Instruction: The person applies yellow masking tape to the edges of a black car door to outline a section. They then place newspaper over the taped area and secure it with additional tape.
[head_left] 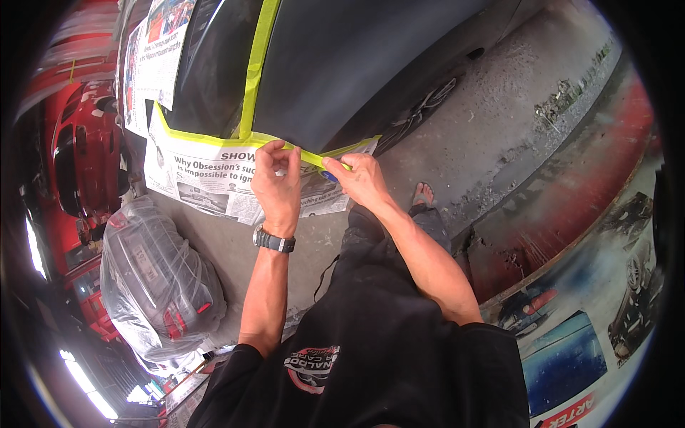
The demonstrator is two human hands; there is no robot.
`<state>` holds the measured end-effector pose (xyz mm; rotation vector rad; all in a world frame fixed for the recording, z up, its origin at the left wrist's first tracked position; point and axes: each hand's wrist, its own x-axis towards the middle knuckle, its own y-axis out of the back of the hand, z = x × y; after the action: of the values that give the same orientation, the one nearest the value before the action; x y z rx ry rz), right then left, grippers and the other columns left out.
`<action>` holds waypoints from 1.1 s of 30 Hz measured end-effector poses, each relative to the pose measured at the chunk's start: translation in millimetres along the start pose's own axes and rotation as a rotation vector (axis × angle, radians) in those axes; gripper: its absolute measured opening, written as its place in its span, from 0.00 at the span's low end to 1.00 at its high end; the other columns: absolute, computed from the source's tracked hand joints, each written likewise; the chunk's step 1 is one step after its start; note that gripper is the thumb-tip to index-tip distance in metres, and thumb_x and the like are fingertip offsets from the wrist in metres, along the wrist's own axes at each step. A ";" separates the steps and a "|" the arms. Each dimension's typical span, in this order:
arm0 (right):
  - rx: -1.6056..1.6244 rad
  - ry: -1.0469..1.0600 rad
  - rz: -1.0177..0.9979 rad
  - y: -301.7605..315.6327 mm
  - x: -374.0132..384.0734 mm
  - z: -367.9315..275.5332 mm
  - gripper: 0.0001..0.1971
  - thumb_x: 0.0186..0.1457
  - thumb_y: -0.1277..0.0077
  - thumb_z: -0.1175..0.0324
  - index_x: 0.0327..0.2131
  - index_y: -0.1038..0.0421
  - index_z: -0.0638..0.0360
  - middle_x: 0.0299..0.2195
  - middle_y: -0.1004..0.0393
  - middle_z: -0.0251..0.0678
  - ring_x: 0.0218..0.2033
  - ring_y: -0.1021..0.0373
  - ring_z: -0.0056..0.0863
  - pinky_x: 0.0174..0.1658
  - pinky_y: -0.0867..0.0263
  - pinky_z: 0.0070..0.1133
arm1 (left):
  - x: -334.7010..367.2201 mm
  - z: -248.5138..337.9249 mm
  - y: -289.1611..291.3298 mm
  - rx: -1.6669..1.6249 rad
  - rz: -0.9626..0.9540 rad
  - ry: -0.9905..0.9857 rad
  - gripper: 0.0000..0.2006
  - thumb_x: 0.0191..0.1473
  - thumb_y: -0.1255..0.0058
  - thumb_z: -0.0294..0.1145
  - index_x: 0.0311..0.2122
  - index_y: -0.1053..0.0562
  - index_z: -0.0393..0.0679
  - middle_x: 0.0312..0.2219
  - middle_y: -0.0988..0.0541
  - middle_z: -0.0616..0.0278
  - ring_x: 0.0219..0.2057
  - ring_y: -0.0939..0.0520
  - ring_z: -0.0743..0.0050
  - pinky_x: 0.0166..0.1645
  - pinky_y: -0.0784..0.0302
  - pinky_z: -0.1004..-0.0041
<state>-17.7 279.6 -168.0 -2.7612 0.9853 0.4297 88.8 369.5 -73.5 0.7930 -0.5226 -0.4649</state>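
A strip of yellow-green masking tape (314,158) runs along the top edge of newspaper sheets (214,178) hung against a matt dark grey car body (342,64). My left hand (277,184), with a dark watch at its wrist, has its fingers curled in at the strip. To its right, my right hand (362,180) is closed around the tape roll, whose blue core (330,176) shows by the fingers. The tape stretches between the two hands. Another tape strip (252,78) crosses the car upward from the newspaper.
More newspaper (160,53) covers the car at upper left. A plastic-wrapped car part (157,271) stands at left on the grey floor, near a red car (85,150). At right lie a curved, red-stained panel (556,221) and a blue panel (567,364). A sandaled foot (423,192) shows below the car.
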 end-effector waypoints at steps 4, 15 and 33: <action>-0.015 0.001 0.021 -2.4 2.0 2.3 0.25 0.60 0.42 0.52 0.25 0.23 0.70 0.15 0.31 0.49 0.16 0.33 0.38 0.25 0.37 0.35 | 1.1 -2.9 -1.5 0.004 0.006 0.006 0.13 0.56 0.34 0.24 0.43 0.26 0.38 0.28 0.17 0.61 0.26 0.17 0.76 0.34 0.22 0.74; -0.099 -0.064 0.000 1.9 -3.7 -10.4 0.24 0.60 0.43 0.50 0.26 0.22 0.67 0.18 0.27 0.53 0.21 0.26 0.47 0.29 0.32 0.38 | 7.8 9.6 10.0 0.179 -0.026 0.155 0.12 0.54 0.30 0.28 0.37 0.25 0.39 0.22 0.21 0.68 0.23 0.25 0.87 0.29 0.29 0.81; 0.372 -0.366 -0.215 -1.3 -8.7 -17.0 0.25 0.70 0.53 0.49 0.29 0.26 0.64 0.15 0.31 0.29 0.17 0.26 0.25 0.23 0.34 0.26 | -10.6 -19.4 -16.2 0.297 0.016 -0.260 0.23 0.45 0.25 0.35 0.42 0.26 0.40 0.29 0.30 0.61 0.28 0.28 0.65 0.33 0.28 0.65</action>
<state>-19.7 281.3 -149.0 -2.3112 0.6013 0.6169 89.0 376.1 -100.1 1.0181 -0.8525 -0.4842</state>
